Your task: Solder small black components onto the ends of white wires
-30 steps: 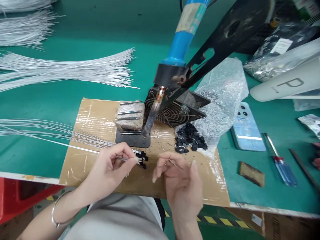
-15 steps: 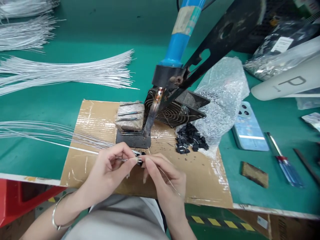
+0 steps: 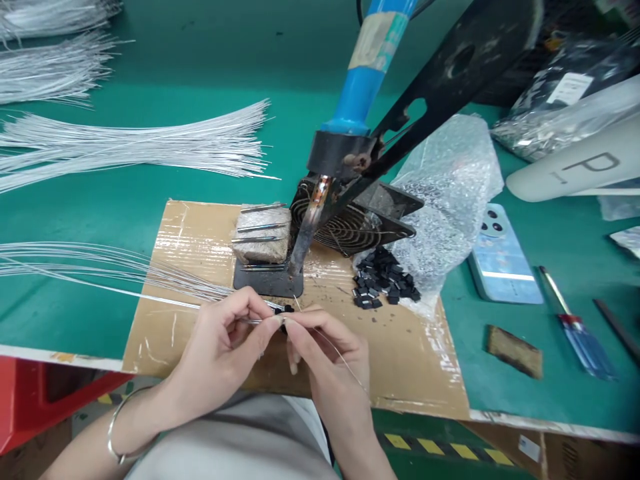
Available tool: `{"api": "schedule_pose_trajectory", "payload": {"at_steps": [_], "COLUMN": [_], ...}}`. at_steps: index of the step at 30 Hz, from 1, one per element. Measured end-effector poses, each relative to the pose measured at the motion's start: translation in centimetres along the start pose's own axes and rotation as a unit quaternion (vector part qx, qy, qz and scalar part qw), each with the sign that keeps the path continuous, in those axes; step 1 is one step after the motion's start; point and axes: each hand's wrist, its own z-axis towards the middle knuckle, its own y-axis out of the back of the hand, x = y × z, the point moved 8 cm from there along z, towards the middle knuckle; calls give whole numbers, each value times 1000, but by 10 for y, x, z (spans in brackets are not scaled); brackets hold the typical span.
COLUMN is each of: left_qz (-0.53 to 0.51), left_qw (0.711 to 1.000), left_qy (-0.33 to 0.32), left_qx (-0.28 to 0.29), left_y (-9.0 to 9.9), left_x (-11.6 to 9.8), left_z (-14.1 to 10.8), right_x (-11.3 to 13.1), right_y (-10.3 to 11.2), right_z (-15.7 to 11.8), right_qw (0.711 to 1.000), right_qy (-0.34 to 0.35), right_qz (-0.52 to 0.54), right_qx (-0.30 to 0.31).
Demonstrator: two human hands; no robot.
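Over the near edge of the cardboard (image 3: 410,360), along the near side of the worktop (image 3: 500,397), we bring both wrists inward, our left hand (image 3: 227,347) bent with thumb and forefinger pinching a white wire (image 3: 253,321). Our right hand (image 3: 333,360) meets it fingertip to fingertip, thumb and forefinger pressed together, though we cannot tell what lies between them, while its curled fingers grip a thin wire (image 3: 345,361). Small black connectors (image 3: 288,309) sit just beyond the joined tips.
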Motion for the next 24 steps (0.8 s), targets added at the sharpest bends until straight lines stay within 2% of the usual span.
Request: {"api": "schedule_pose_trajectory", "payload": {"at_steps": [11,19,24], "left_qz": [24,15,26], "left_qw": [1000,999,1000], "left_qy": [-2,10,4], "left_qx": [11,31,14], "left_y": [-3,-4,-3], "left_x": [0,-1,-1], "left_z": [0,2,1], "right_x": [-3,-6,-8], "right_y": [3,6,3], "right_z": [0,3,4], "right_qw": [999,994,992], "right_qy": [-35,-106,-113], "right_qz": [26,9,37], "right_qx": [12,38,35]}}
